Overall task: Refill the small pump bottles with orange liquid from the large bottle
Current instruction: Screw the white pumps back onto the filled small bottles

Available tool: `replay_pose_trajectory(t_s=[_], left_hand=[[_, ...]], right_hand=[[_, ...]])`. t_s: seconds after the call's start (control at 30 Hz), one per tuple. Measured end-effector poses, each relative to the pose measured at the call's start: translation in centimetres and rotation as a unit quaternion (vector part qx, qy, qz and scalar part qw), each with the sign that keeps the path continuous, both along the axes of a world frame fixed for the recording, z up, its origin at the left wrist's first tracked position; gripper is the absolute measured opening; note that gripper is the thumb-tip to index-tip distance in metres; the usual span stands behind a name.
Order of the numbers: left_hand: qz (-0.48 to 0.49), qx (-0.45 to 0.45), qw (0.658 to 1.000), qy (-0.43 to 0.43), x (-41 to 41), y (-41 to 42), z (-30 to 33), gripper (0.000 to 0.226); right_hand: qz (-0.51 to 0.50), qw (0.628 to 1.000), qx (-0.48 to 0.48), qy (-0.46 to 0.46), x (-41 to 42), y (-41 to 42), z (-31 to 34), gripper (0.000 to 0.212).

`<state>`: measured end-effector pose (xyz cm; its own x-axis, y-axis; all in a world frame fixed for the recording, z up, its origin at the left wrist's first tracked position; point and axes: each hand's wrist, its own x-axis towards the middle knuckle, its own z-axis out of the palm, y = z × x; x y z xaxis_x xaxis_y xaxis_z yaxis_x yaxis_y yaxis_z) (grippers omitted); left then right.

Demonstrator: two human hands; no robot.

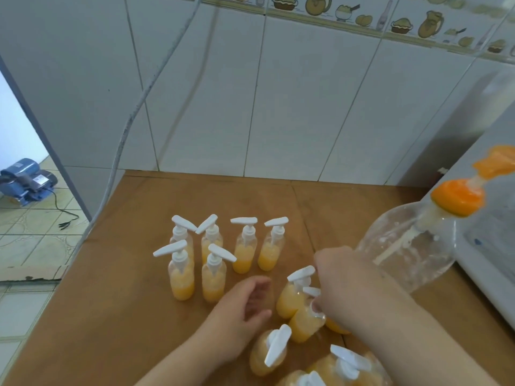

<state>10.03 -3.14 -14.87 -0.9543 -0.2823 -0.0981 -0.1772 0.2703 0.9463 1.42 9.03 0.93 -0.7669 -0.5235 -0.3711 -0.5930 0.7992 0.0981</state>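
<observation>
A brown table [133, 274] stands against a white tiled wall [278, 107]. Six small pump bottles stand upright near the middle of the table in two rows, each clear with a white pump top and orange liquid filling roughly its lower half; one of the back row [243, 246] and one of the front row [182, 271] show this clearly. More small bottles crowd the near edge, fuller with orange liquid, and some lean at a tilt, such as the one nearest the viewer [269, 351].

The large bottle [412, 246] is clear plastic and looks nearly empty, with an orange pump cap [457, 197] and a pale tube inside. It is tilted at the right of the table, next to a white appliance [490, 224]; what supports it cannot be made out.

The right hand [342, 277] reaches into the near cluster, its fingers curled round the white pump top of a leaning small bottle [305, 320]. The left hand [245, 305] hovers just left of that cluster, fingers loosely bent and holding nothing, close to the bottles without touching them. The large bottle lies just beyond the right hand.

A grey cable [125, 135] hangs down the wall at the left.
</observation>
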Motion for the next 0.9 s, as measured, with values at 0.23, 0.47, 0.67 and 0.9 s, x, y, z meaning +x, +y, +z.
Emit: replay_pose_trajectory(t_s=[0.23, 0.47, 0.67, 0.9], left_hand=[[-0.118, 0.039, 0.992, -0.039, -4.5, 0.8, 0.2, 0.069], [0.003, -0.067, 0.998, 0.012, -3.4, 0.4, -0.3, 0.046], [0.105, -0.281, 0.949, 0.097, -1.3, 0.8, -1.1, 0.049], [0.191, -0.449, 0.872, 0.044, -1.2, 1.7, -0.8, 0.060]], right_hand=[[0.014, 1.000, 0.017, -0.004, -0.9, 0.0, -1.9, 0.020], [0.025, 0.999, -0.018, 0.043, -1.8, -0.2, -3.3, 0.014], [0.065, 0.995, -0.044, 0.062, -2.6, -1.4, -2.7, 0.010], [0.095, 0.991, -0.074, 0.056, -3.0, -2.9, -2.5, 0.014]])
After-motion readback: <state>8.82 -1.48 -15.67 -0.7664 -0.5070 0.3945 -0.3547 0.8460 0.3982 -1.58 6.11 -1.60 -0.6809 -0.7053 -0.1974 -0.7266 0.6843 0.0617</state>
